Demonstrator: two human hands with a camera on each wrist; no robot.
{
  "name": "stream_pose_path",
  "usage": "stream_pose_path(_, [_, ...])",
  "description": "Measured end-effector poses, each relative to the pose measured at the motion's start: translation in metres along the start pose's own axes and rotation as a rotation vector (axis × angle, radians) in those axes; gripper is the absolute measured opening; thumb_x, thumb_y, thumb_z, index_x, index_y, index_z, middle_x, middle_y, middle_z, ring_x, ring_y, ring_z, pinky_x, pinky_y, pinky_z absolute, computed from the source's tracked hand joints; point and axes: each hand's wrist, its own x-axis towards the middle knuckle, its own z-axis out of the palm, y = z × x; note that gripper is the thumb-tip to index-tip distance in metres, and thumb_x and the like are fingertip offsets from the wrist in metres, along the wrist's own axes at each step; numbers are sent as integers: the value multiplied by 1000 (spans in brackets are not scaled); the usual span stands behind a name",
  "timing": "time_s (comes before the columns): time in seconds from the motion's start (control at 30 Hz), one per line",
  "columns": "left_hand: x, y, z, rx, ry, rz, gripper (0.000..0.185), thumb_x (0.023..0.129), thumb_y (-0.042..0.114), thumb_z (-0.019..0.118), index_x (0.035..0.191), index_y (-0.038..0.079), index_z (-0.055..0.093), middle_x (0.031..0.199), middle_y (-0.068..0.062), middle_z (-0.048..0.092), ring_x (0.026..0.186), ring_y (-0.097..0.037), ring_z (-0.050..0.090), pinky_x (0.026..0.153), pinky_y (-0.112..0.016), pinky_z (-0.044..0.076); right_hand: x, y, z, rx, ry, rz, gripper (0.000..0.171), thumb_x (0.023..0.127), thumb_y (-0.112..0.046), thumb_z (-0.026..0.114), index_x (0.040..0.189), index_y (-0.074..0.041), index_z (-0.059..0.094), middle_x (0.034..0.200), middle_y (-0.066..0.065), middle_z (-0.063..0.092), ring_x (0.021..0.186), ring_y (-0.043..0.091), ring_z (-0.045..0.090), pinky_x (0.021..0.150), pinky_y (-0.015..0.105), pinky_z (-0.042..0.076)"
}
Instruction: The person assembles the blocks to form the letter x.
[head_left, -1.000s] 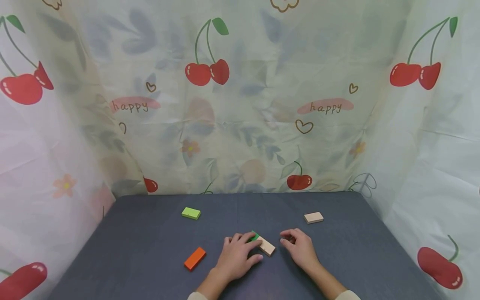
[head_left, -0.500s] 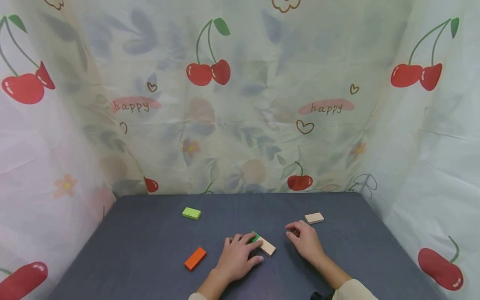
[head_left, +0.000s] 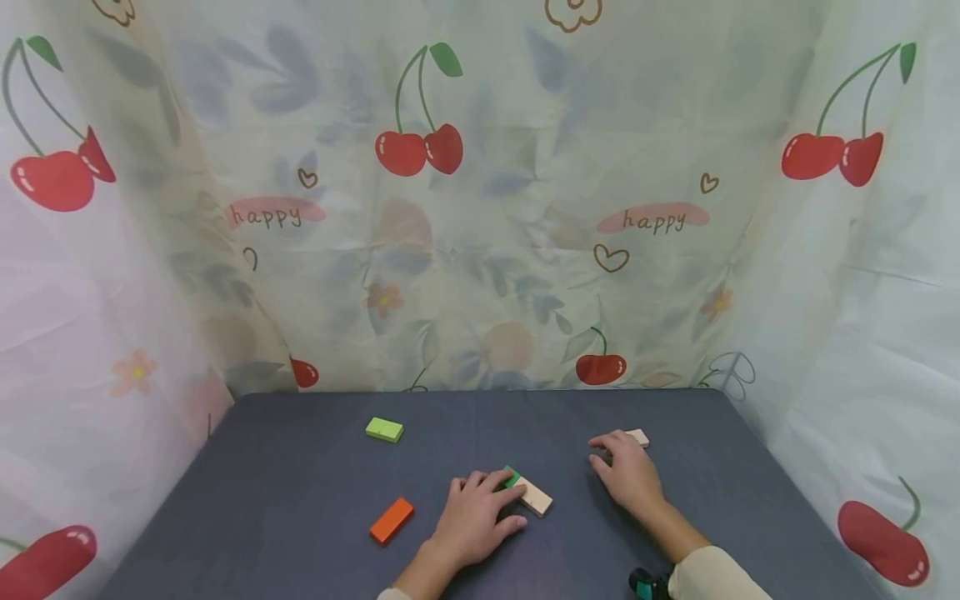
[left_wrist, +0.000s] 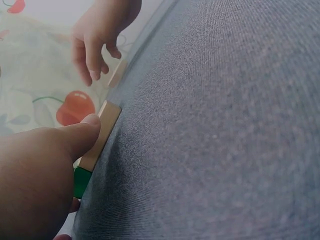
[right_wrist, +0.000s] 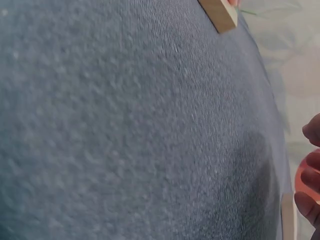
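Observation:
My left hand (head_left: 476, 517) rests with its fingers on a green block (head_left: 511, 477) and a plain wooden block (head_left: 536, 497), which lie end to end on the dark table. In the left wrist view, the thumb side of that hand partly covers the wooden block (left_wrist: 100, 137); the green block (left_wrist: 82, 182) shows beneath it. Over the right part of the table hovers my right hand (head_left: 630, 471), fingers loosely bent with nothing held. Just behind it lies another plain wooden block (head_left: 639, 437), partly hidden by the hand. The right wrist view shows this block (right_wrist: 288, 217) below the fingertips, apart from them.
A lime-green block (head_left: 385, 430) lies at the back left of the table. An orange block (head_left: 392, 522) sits left of my left hand. Cherry-patterned curtains (head_left: 480, 208) enclose the table's back and sides. A dark wrist strap (head_left: 649, 585) shows at the right sleeve.
My right hand has moved away to the right and back, reaching the far wooden block and now covering part of it. My left hand and the two blocks under it stay put.

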Motion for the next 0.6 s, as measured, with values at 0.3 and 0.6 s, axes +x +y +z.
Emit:
stream_pose_path(0.3, [0,0,-3,18,4,10,47,92,51,60,138,40,54,144,7,46,116,-20,48,83,-47,35,3,15,1,-43,38,-33,24,82,-15,78,104,-9,72,105,9,62,100,31,55,85,52,43])
stream_pose_path(0.6, [0,-1,0,28,-17,7,48,92,52,60,139,42,53,144,8,45,116,-19,48,83,-47,35,3,26,3,-96,64,-60,34,79,-17,80,111,-10,71,117,12,62,110,36,50,86,58,36])
